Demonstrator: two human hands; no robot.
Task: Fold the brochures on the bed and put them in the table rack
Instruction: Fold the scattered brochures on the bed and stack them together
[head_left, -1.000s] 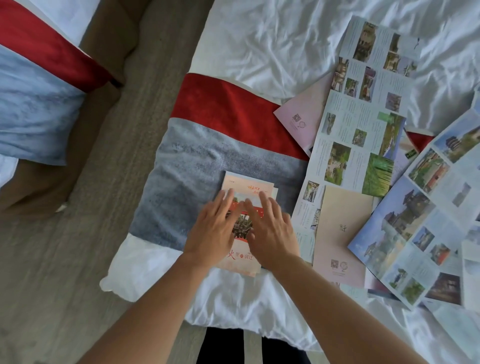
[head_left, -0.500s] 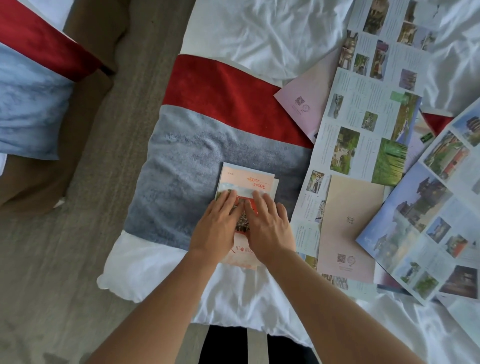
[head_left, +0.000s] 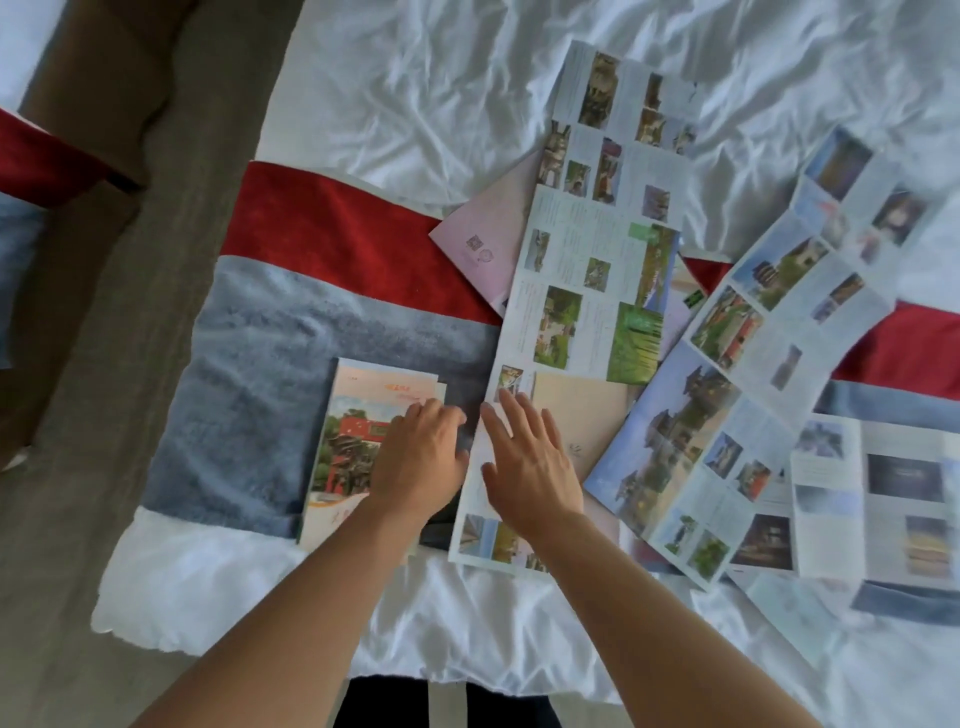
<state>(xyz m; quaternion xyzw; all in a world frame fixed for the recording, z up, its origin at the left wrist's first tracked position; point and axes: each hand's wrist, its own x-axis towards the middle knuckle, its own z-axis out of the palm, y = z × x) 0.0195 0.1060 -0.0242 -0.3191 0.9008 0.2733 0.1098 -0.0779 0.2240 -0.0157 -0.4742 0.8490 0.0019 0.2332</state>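
Note:
A folded brochure (head_left: 358, 431) with a red gate picture lies on the grey band of the bed runner (head_left: 260, 374). My left hand (head_left: 421, 457) rests flat on its right edge, fingers loosely curled. My right hand (head_left: 530, 457) is spread open, palm down, over the lower part of a long unfolded brochure (head_left: 587, 291) with green landscape photos. A beige brochure (head_left: 582, 415) lies just right of that hand. More unfolded brochures spread to the right, one blue with temple pictures (head_left: 691, 441). The table rack is not in view.
The bed has a white crumpled sheet (head_left: 441, 93) and a red band (head_left: 332, 228) on the runner. A pink leaflet (head_left: 483, 244) pokes out under the long brochure. Brown floor (head_left: 104, 322) runs along the left, with a second bed's corner (head_left: 31, 171) beyond it.
My right hand has left the folded brochure and moved right onto the long unfolded one. My left hand stays on the folded brochure. The view shifted right.

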